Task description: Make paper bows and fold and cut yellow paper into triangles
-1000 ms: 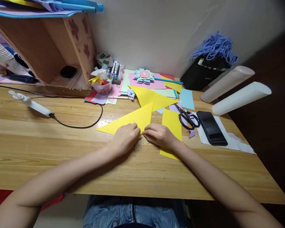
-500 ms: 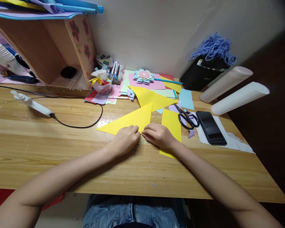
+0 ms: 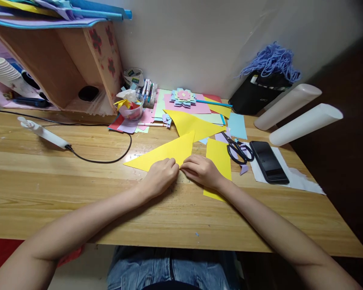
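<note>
A yellow sheet of paper (image 3: 172, 149), triangular in outline, lies on the wooden table in front of me. My left hand (image 3: 162, 174) is closed on its near edge, thumb and fingers pinching. Close beside it, my right hand (image 3: 201, 171) pinches the same edge near the right corner, fingertips almost touching the left ones. The pinched part of the paper is mostly hidden by my fingers. Under my right wrist lies a yellow paper rectangle (image 3: 218, 161). Behind the sheet is another yellow piece of paper (image 3: 193, 125), its left tip curled.
Black-handled scissors (image 3: 237, 151) and a phone (image 3: 269, 163) lie to the right, near two white rolls (image 3: 305, 125). At the back are a layered paper flower (image 3: 183, 98), markers (image 3: 149, 90) and a tub of scraps (image 3: 130, 106). A corded white glue gun (image 3: 45, 133) lies left.
The view has shifted very slightly. Both hands keep their pinch on the yellow paper in nearly the same place.
</note>
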`<move>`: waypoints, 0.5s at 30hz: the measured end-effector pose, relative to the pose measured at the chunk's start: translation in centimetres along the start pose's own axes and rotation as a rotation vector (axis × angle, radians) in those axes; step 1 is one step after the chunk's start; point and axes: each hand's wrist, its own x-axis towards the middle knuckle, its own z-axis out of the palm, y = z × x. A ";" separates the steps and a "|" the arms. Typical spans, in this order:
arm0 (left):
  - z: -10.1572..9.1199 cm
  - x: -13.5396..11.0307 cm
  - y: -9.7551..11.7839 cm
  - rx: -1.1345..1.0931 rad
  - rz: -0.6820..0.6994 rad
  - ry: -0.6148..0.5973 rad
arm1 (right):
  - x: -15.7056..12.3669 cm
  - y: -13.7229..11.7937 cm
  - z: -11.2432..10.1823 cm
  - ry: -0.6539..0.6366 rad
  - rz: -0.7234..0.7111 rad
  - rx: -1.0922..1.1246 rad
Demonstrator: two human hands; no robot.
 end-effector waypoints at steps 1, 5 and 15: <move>-0.1 0.1 -0.1 -0.008 -0.020 0.006 | 0.2 0.0 -0.2 0.016 0.018 0.025; -2.6 0.7 -0.5 -0.158 -0.145 0.068 | 2.1 -0.9 -3.0 0.046 0.060 0.107; -12.5 2.3 -2.2 -0.991 -0.195 -0.236 | 6.7 -3.4 -12.1 -0.302 0.280 0.549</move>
